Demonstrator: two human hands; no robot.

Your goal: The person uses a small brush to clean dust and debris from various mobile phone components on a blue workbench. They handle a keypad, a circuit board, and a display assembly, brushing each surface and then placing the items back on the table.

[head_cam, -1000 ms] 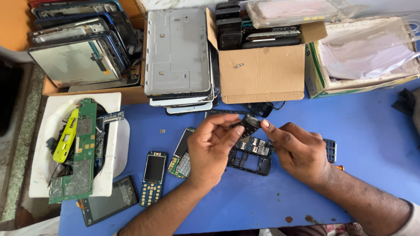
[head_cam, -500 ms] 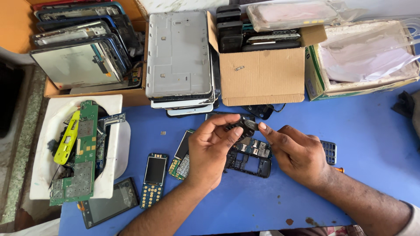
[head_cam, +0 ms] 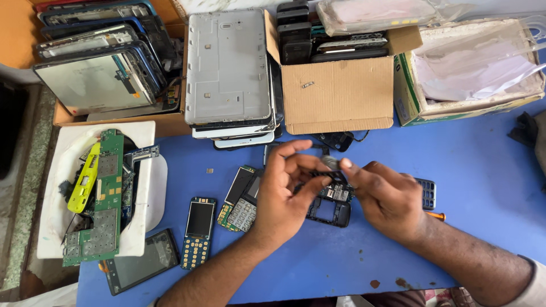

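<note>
Blue surface (head_cam: 466, 187), both hands working over a black phone frame (head_cam: 330, 207) lying flat on it. Left hand (head_cam: 284, 193) and right hand (head_cam: 387, 199) meet at a small grey part (head_cam: 330, 163), each grip pinched on it from its own side, just above the frame. Compared with a second ago the hands sit slightly closer together and the part looks lifted clear of the frame; likely it has come free. Keypad boards (head_cam: 242, 199) just left of the left hand, another keypad phone (head_cam: 198, 230) further left. White tray (head_cam: 142, 187) of circuit boards well apart, cardboard box (head_cam: 335, 96) behind.
</note>
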